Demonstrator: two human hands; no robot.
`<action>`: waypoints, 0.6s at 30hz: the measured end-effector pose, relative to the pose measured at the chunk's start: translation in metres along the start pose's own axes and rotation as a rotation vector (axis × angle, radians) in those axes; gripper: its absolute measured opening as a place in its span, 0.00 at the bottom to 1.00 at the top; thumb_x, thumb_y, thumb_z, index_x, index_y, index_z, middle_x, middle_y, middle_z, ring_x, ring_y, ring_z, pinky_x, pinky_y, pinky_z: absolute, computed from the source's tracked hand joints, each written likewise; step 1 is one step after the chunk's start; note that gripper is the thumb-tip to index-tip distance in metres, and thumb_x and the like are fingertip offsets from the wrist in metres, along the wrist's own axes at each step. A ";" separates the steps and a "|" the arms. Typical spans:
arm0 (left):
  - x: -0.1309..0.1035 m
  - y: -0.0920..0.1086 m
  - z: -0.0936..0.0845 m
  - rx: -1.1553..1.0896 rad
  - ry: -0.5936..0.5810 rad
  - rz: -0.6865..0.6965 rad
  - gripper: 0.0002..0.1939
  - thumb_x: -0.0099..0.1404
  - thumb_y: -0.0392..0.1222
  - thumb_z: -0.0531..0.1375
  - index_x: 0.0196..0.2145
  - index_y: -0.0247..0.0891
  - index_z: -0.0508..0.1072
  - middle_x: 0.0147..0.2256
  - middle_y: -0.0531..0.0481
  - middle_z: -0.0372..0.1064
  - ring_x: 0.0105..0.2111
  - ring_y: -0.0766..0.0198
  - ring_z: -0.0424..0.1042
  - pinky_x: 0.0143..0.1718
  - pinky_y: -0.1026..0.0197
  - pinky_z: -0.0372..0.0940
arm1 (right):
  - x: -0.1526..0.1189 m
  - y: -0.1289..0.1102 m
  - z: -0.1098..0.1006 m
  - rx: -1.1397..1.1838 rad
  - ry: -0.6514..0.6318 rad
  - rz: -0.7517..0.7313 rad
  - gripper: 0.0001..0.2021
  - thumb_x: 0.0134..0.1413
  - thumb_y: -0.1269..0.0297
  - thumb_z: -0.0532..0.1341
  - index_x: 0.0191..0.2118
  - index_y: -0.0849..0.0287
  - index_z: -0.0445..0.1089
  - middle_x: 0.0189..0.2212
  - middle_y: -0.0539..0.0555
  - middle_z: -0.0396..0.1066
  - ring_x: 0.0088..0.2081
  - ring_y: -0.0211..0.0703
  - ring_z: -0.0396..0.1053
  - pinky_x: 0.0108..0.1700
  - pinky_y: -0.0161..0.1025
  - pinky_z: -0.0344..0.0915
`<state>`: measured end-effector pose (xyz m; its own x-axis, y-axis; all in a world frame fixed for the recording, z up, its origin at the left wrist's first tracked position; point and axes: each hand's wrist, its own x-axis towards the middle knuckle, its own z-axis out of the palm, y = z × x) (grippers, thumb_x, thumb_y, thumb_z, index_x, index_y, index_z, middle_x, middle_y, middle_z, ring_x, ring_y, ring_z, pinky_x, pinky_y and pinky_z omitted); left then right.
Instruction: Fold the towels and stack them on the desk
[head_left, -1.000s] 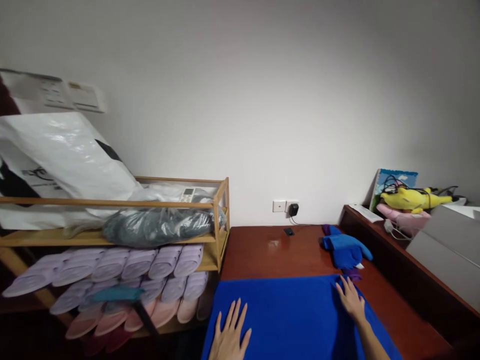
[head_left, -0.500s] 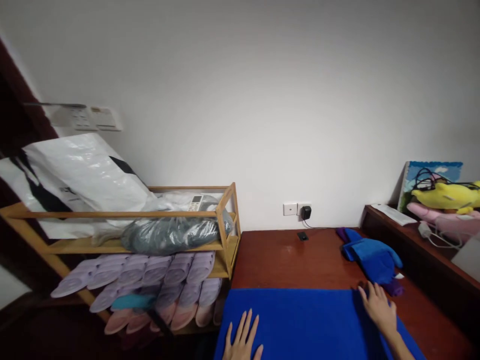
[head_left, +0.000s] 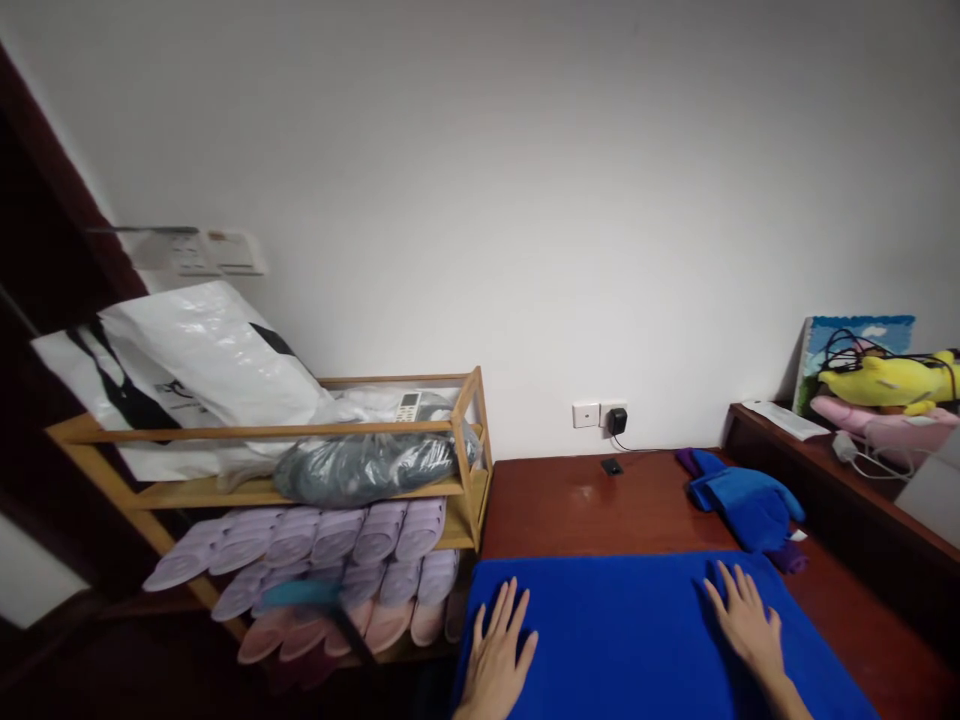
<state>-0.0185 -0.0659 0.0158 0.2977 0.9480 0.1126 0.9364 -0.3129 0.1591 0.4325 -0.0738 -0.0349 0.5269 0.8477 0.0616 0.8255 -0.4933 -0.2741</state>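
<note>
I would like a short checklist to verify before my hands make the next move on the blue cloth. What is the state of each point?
1. Left hand free: ok, open, gripping nothing.
2. Right hand free: ok, open, fingers spread.
3. Cloth smooth: ok, the visible part looks flat, with no clear fold.
4. Near edge of the cloth straight: cannot tell, it is out of frame.
5. Bundle apart from the cloth: cannot tell, it lies close by the far right corner.
6. Charger away from the cloth: ok, it is at the wall, beyond the bare table.
</note>
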 end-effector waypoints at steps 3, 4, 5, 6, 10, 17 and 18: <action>0.009 -0.021 -0.002 0.040 0.032 -0.114 0.27 0.69 0.50 0.41 0.64 0.45 0.41 0.65 0.51 0.35 0.64 0.59 0.39 0.62 0.45 0.42 | -0.020 0.033 0.014 -0.071 0.047 0.030 0.35 0.50 0.41 0.41 0.63 0.47 0.50 0.66 0.57 0.44 0.65 0.57 0.40 0.58 0.65 0.44; 0.012 -0.026 -0.001 0.047 0.007 -0.135 0.28 0.68 0.50 0.41 0.63 0.43 0.42 0.65 0.50 0.36 0.64 0.59 0.39 0.62 0.46 0.42 | -0.025 0.046 0.020 -0.109 0.006 -0.045 0.34 0.47 0.41 0.45 0.61 0.43 0.53 0.65 0.55 0.46 0.65 0.58 0.40 0.58 0.67 0.43; 0.014 -0.029 0.000 0.050 -0.023 -0.144 0.29 0.68 0.51 0.42 0.63 0.42 0.43 0.65 0.49 0.36 0.64 0.58 0.40 0.62 0.46 0.43 | -0.027 0.058 0.026 -0.127 -0.022 -0.088 0.34 0.45 0.41 0.47 0.60 0.41 0.54 0.65 0.53 0.47 0.65 0.58 0.39 0.58 0.67 0.42; 0.015 -0.031 0.002 0.052 -0.049 -0.144 0.30 0.67 0.52 0.42 0.63 0.41 0.43 0.65 0.48 0.36 0.64 0.58 0.40 0.62 0.46 0.44 | -0.028 0.068 0.030 -0.130 -0.031 -0.114 0.33 0.44 0.41 0.48 0.60 0.39 0.55 0.65 0.50 0.47 0.66 0.56 0.38 0.59 0.66 0.41; 0.012 -0.031 0.008 0.033 -0.066 -0.100 0.29 0.67 0.53 0.41 0.63 0.42 0.43 0.65 0.49 0.36 0.64 0.56 0.40 0.61 0.44 0.45 | -0.021 0.077 0.021 -0.088 -0.014 -0.162 0.33 0.45 0.42 0.47 0.60 0.40 0.56 0.65 0.50 0.47 0.66 0.54 0.35 0.60 0.66 0.41; 0.018 -0.038 0.005 -0.019 0.105 -0.104 0.28 0.68 0.49 0.42 0.64 0.42 0.43 0.65 0.49 0.37 0.64 0.59 0.42 0.61 0.49 0.46 | -0.087 -0.026 -0.024 0.148 0.008 -0.248 0.31 0.56 0.44 0.39 0.65 0.40 0.34 0.67 0.47 0.37 0.65 0.49 0.39 0.59 0.62 0.49; 0.021 -0.038 0.004 -0.017 0.091 -0.096 0.28 0.68 0.50 0.41 0.64 0.41 0.43 0.65 0.49 0.37 0.64 0.59 0.41 0.62 0.49 0.46 | -0.101 -0.036 -0.024 0.150 -0.012 -0.301 0.30 0.56 0.44 0.39 0.64 0.38 0.34 0.66 0.45 0.37 0.65 0.48 0.40 0.60 0.61 0.50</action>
<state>-0.0471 -0.0339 0.0086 0.1880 0.9648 0.1840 0.9562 -0.2226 0.1899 0.3546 -0.1470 -0.0082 0.2608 0.9536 0.1504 0.9044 -0.1868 -0.3835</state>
